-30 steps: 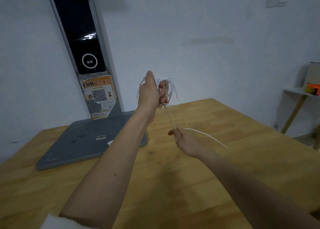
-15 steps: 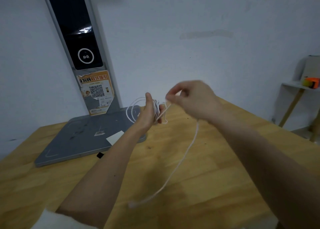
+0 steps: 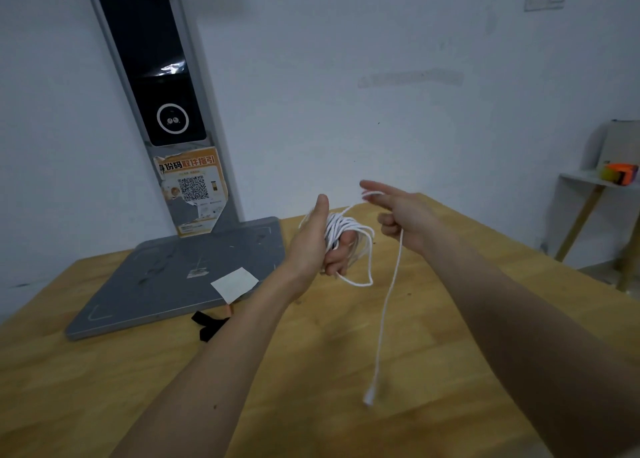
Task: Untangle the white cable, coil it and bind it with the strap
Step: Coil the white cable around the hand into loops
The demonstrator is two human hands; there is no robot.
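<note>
An orange-and-white sticker [image 3: 192,189] is stuck on the grey upright post [image 3: 207,111], up and to the left of the hand holding the coiled cable. Its top line carries large Chinese characters, partly torn at the left; "取件指引" can be read. Below sits a QR code. The smaller print is too blurred to read.

We see bare wooden table [image 3: 433,371] under and ahead of both forearms, open for passage. To the left the grey stand base [image 3: 180,277] and its upright column [image 3: 162,87] block the way; a black strap [image 3: 207,326] lies just before the base. The wall [image 3: 381,77] closes the far side.
</note>
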